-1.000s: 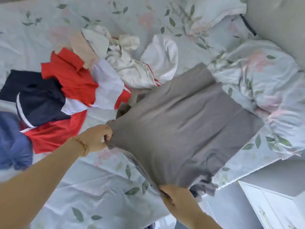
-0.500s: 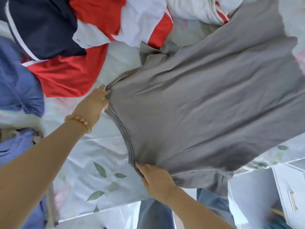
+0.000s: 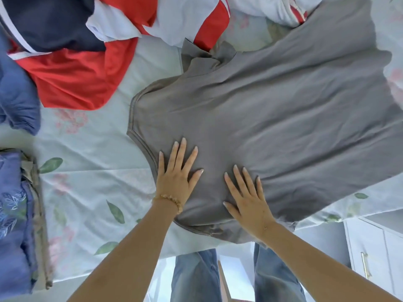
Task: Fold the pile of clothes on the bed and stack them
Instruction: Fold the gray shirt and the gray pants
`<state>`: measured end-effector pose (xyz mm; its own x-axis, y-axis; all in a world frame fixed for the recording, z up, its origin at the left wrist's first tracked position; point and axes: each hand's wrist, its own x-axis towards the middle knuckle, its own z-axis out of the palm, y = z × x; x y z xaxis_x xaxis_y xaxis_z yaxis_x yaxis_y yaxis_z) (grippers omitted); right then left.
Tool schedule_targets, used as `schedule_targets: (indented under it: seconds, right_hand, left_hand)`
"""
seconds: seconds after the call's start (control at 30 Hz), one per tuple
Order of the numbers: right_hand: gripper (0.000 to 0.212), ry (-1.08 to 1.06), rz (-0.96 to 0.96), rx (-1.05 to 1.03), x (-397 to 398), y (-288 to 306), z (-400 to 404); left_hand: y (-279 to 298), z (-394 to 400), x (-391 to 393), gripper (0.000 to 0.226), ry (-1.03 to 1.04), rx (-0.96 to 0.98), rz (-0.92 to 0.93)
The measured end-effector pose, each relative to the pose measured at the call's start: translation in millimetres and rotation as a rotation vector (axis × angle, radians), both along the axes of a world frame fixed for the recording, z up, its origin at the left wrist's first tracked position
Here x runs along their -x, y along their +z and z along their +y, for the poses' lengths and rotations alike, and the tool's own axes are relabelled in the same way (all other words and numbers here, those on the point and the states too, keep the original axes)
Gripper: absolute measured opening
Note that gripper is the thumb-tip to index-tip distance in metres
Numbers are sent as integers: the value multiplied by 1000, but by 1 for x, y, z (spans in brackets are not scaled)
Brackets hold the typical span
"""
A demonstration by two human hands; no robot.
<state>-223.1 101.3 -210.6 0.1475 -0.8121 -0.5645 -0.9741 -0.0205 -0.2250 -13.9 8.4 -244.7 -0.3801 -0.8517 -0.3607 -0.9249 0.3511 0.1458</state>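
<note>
A grey T-shirt [image 3: 272, 118] lies spread flat on the bed, its neckline toward the left and its near sleeve at the bed's front edge. My left hand [image 3: 176, 173] rests flat on it just inside the neckline, fingers straight and spread. My right hand [image 3: 248, 197] presses flat beside it, closer to the near sleeve. The unfolded pile sits at the top: a red, white and navy garment [image 3: 87, 68], white clothes [image 3: 268, 9] and a blue garment [image 3: 15, 99] at the left.
The floral sheet [image 3: 93, 182] covers the bed. Folded blue patterned cloth [image 3: 15, 214] lies stacked at the left edge. A white cabinet with a metal handle [image 3: 366, 267] stands at the lower right, beside my jeans-clad legs [image 3: 196, 277].
Both hands let go of the shirt's shoulders and now lie flat on it, close together. The shirt has settled onto the bed, and the view has tipped further down.
</note>
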Motion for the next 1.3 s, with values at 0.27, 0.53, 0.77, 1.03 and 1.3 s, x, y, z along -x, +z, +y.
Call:
schedule_targets:
  seconds: [0.27, 0.53, 0.77, 1.03, 1.3]
  right_hand:
    - [33, -525, -601, 7, 38, 30, 10]
    - [23, -1083, -449, -178, 127, 53, 85]
    - [39, -1184, -733, -322, 108, 37, 101]
    - [18, -1178, -620, -428, 94, 46, 147]
    - [49, -1085, -635, -812, 82, 47, 165]
  left_hand:
    - [36, 27, 23, 47, 474, -139, 335]
    - [65, 173, 105, 46, 1811, -404, 718]
    - [40, 189, 135, 48, 1960, -486, 1058]
    - [51, 244, 120, 17, 1790, -310, 895]
    - [57, 233, 97, 31, 1616, -270, 518]
